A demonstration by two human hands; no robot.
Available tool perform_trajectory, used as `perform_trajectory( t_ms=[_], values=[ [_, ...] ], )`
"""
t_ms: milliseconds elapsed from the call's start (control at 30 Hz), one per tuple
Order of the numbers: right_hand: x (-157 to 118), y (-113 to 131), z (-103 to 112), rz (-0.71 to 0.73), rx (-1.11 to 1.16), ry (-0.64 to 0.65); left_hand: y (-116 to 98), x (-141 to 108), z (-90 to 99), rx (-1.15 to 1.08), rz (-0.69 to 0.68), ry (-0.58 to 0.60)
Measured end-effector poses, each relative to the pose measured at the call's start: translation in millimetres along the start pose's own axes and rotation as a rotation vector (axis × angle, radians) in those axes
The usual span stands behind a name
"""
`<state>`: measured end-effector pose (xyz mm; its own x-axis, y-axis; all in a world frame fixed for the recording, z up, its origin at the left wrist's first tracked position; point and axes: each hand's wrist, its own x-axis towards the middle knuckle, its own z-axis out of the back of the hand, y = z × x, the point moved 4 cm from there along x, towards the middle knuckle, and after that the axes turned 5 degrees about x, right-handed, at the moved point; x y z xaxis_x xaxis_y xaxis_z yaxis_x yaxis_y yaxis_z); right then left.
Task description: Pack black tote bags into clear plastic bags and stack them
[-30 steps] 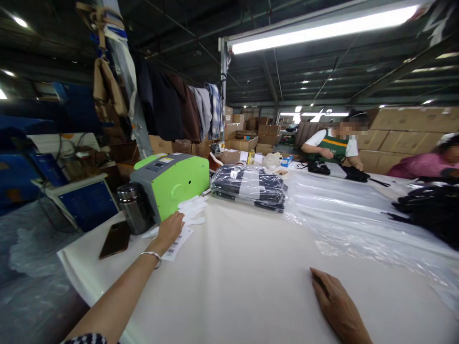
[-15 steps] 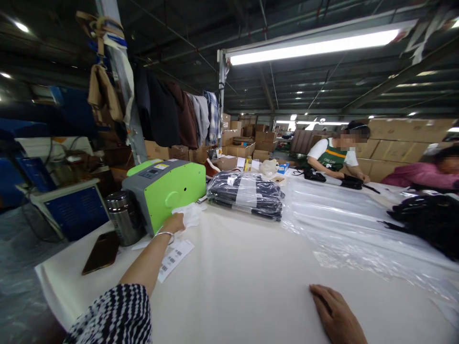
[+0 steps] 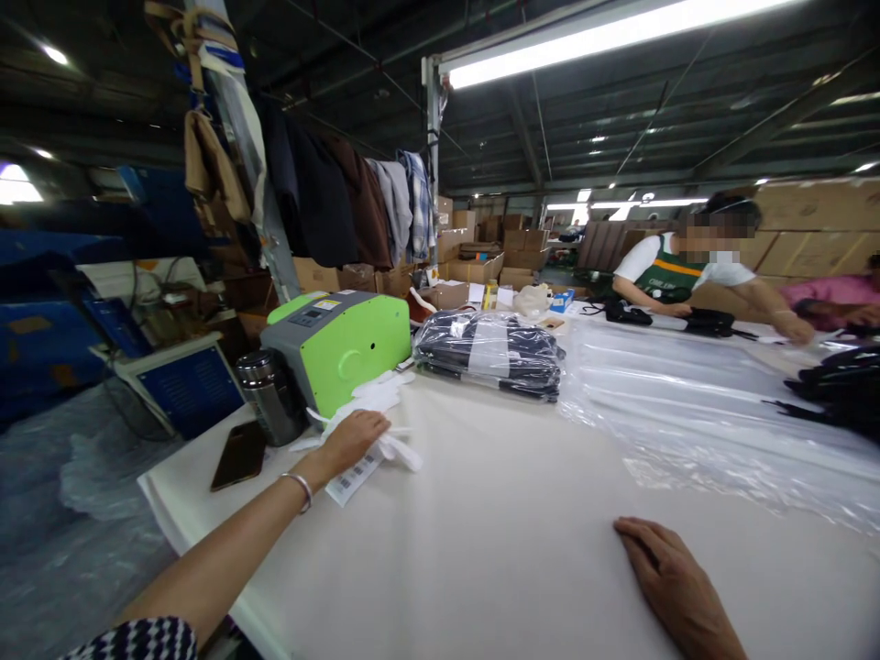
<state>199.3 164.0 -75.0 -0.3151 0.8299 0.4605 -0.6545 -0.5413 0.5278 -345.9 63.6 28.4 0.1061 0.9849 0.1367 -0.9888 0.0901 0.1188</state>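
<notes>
My left hand (image 3: 354, 440) is closed on a white glove (image 3: 400, 451) in front of the green and grey machine (image 3: 357, 348). More white glove-like cloth (image 3: 381, 390) lies against the machine's base. Partly under my left hand is a sheet of printed labels (image 3: 353, 478). My right hand (image 3: 677, 577) rests palm down on the white table (image 3: 495, 522), fingers extended and holding nothing. Beyond the hands lies a clear plastic-wrapped bundle of dark items (image 3: 489, 353).
A steel flask (image 3: 270, 396) and a dark phone (image 3: 238, 456) are at the table's left edge. Clear plastic sheeting (image 3: 674, 394) covers the right side. Across the table, a person in a green apron (image 3: 664, 275) handles black items; another person's pink sleeve shows.
My left hand has drawn back from the machine, bringing the white glove over the label sheet. My right hand stays flat. The view has shifted, and the aproned person's arm now reaches out rightward.
</notes>
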Motion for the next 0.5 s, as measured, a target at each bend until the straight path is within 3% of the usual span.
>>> perform_trajectory(
  t_ms=[100, 267, 367, 500],
  values=[
    [0.0, -0.7, -0.1, 0.014, -0.001, -0.002, 4.4, -29.0, -16.3, 0.020, -0.047, 0.011],
    [1.1, -0.3, 1.2, 0.048, -0.009, -0.035, 19.8, -55.6, -4.8, 0.011, 0.090, -0.107],
    [1.6, -0.8, 1.6, 0.056, -0.013, -0.036, 3.9, -59.5, -10.6, -0.039, 0.060, -0.084],
    [2.2, -1.0, 2.0, 0.039, -0.022, -0.019, -8.4, -46.8, -41.2, -0.078, 0.047, 0.035]
  ],
)
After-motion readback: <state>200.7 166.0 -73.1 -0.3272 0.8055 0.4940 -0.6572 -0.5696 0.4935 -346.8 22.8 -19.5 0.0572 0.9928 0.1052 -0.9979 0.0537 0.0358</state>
